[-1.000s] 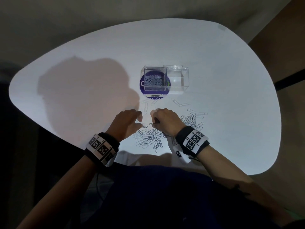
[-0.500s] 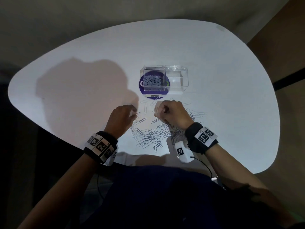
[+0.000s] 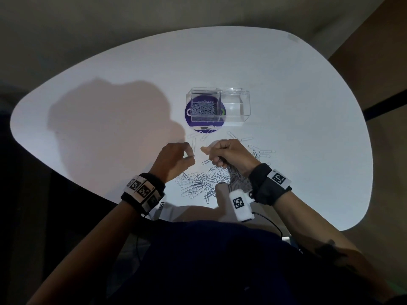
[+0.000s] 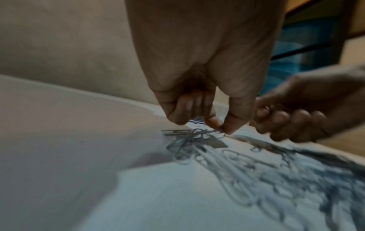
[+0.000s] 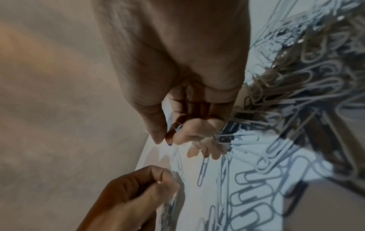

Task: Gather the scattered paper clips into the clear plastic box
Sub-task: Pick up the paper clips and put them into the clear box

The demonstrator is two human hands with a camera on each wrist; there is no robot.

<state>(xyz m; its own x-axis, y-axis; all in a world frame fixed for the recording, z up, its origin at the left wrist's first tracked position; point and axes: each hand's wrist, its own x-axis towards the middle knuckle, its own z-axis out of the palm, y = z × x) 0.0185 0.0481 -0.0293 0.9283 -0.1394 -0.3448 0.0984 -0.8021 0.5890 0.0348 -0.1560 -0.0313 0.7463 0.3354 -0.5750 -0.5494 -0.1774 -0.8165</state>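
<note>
A clear plastic box (image 3: 220, 106) stands on the white table (image 3: 110, 89) past my hands; its left half holds several silver paper clips. Many more paper clips (image 3: 202, 183) lie scattered between my wrists, others to the right (image 3: 262, 151). My left hand (image 3: 176, 159) hovers just over the table and pinches a small tangle of clips (image 4: 197, 134) between thumb and fingers. My right hand (image 3: 226, 155) is lifted and curled round a bunch of clips (image 5: 227, 125) that stick out of its fist.
A round purple sticker (image 3: 204, 124) lies under the box's left half. The box's right half (image 3: 234, 106) looks empty. The table's near edge runs just behind my wrists, and a shadow covers its left part.
Both hands have lifted from the pile and moved away from me, toward the box. The right hand has risen with clips in its fist.
</note>
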